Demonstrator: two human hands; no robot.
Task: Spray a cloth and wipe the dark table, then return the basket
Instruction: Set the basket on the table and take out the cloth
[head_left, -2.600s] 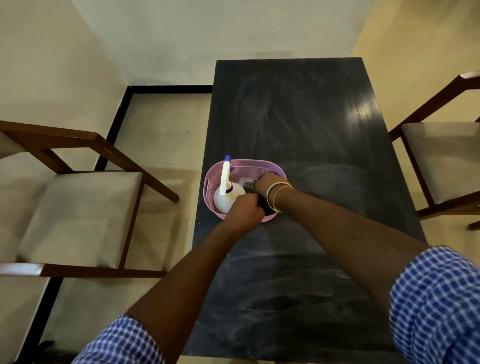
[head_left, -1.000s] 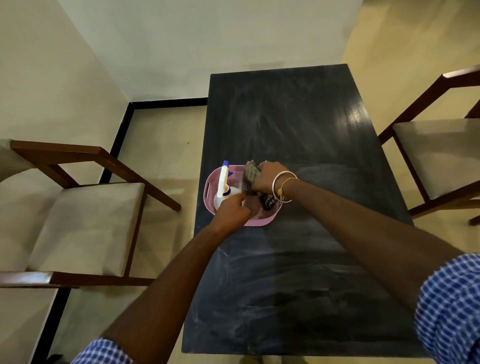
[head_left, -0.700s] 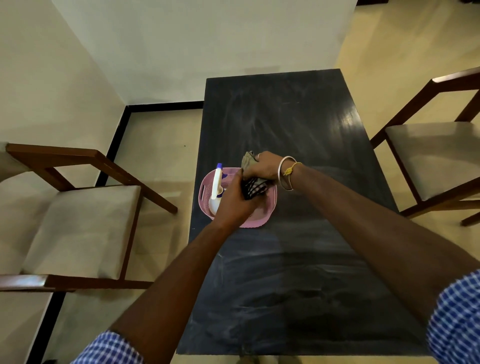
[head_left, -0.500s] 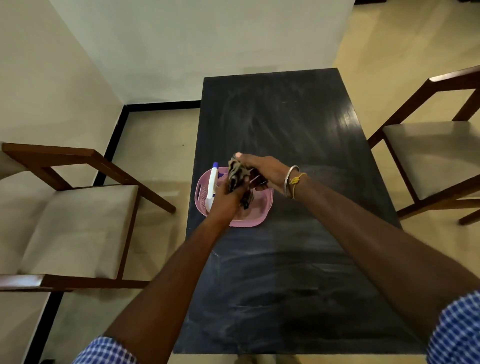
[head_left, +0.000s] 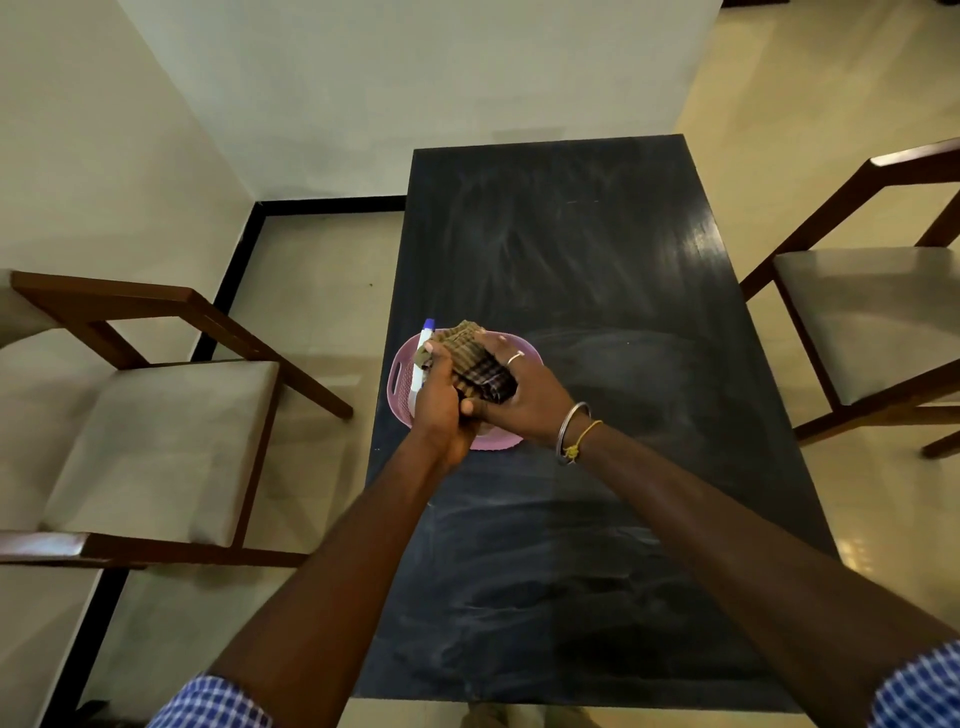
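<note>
I am holding a folded checked cloth (head_left: 475, 364) between both hands, just above the pink basket (head_left: 400, 371). My left hand (head_left: 441, 405) is clenching around the near left edge of the cloth, fingers curled over the soft woven fabric. My right hand (head_left: 519, 395) is grasping it from the right, palm cupping the dark plaid folds with the fingers spreading along the top; a thin ring is showing on one finger, and a metal bangle and a yellow thread are sitting on that wrist. The cloth is looking bunched and layered, olive-brown at its far end and darker, with fine crossing lines, nearer my palm.

The basket is oval, of perforated plastic with a slot handle in its left wall, and it is resting on the dark tabletop (head_left: 597, 270) near the left edge. A white spray bottle (head_left: 422, 358) with a blue tip is standing in the basket's left side, just beside my left hand. The tabletop is rectangular, matte and nearly black, with pale smeared streaks across it. Wooden chairs with flat cream cushions are standing on either side, one on the left (head_left: 156, 441) and one on the right (head_left: 872, 317).
</note>
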